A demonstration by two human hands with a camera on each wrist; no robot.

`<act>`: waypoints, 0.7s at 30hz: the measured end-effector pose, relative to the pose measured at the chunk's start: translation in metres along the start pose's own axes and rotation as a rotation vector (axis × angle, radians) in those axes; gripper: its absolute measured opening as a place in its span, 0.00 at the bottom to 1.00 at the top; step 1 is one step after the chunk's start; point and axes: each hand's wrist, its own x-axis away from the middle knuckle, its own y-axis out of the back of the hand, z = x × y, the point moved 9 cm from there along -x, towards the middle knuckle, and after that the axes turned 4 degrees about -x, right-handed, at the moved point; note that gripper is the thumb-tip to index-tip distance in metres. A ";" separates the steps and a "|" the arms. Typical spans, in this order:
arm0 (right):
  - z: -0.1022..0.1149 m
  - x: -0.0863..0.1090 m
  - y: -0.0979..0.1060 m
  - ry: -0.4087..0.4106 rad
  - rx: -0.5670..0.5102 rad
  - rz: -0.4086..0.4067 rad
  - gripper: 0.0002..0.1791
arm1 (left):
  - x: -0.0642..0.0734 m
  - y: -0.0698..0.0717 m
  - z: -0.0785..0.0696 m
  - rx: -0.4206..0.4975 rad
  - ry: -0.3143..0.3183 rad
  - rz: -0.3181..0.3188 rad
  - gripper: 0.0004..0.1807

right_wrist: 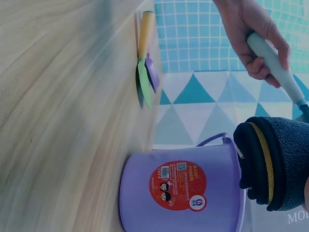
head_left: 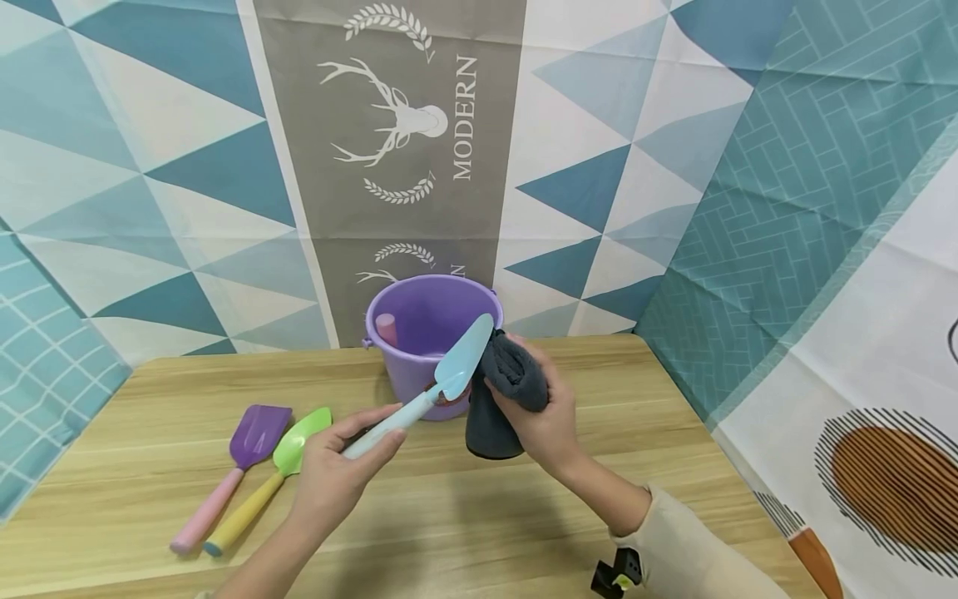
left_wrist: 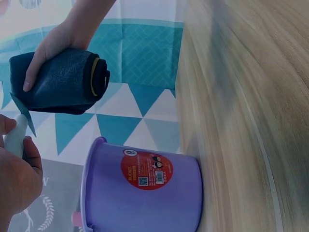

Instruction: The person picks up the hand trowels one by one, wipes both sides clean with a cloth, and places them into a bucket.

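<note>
In the head view my left hand (head_left: 340, 470) grips the pale handle of a light blue toy trowel (head_left: 462, 358), its blade tilted up to the right. My right hand (head_left: 550, 416) holds a folded dark grey towel (head_left: 516, 378) against the blade's edge. Both are raised above the table, in front of a purple bucket (head_left: 412, 366). The right wrist view shows the towel (right_wrist: 285, 164) as a thick roll with a yellow stripe, and the trowel's handle (right_wrist: 275, 63) inside the left hand's curled fingers. The towel covers part of the blade there.
A purple shovel (head_left: 254, 437) with a pink handle and a green trowel (head_left: 303, 437) with a yellow handle lie side by side on the wooden table (head_left: 150, 433). A pink handle end (head_left: 386, 329) shows inside the bucket. Patterned cloth hangs behind and at the sides.
</note>
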 end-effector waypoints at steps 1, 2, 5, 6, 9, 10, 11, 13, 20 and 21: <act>0.000 0.000 -0.001 0.013 -0.004 0.006 0.30 | 0.000 0.000 0.000 0.005 0.001 0.001 0.17; 0.001 0.001 -0.002 0.024 -0.009 0.012 0.30 | 0.000 0.000 0.000 0.011 0.001 0.001 0.17; 0.002 0.003 -0.005 0.053 -0.026 0.033 0.30 | 0.000 0.000 0.001 0.026 0.001 -0.004 0.16; 0.002 0.003 -0.006 0.060 -0.030 0.040 0.30 | 0.000 0.000 0.001 0.029 0.002 -0.006 0.16; 0.003 0.005 -0.008 0.084 -0.026 0.055 0.31 | -0.001 -0.001 0.001 0.039 0.012 -0.010 0.16; 0.003 0.005 -0.008 0.095 -0.023 0.060 0.31 | -0.001 -0.001 0.002 0.042 0.015 -0.011 0.16; 0.004 0.006 -0.009 0.105 -0.018 0.064 0.31 | -0.002 -0.001 0.002 0.045 0.018 -0.012 0.16; 0.005 0.007 -0.010 0.132 -0.006 0.075 0.30 | -0.002 -0.001 0.002 0.052 0.019 -0.018 0.16; 0.014 0.014 -0.017 0.267 0.045 0.132 0.22 | -0.003 -0.001 0.001 0.075 0.014 -0.031 0.16; 0.015 0.015 -0.019 0.286 0.052 0.143 0.21 | -0.003 -0.001 0.001 0.075 0.013 -0.032 0.16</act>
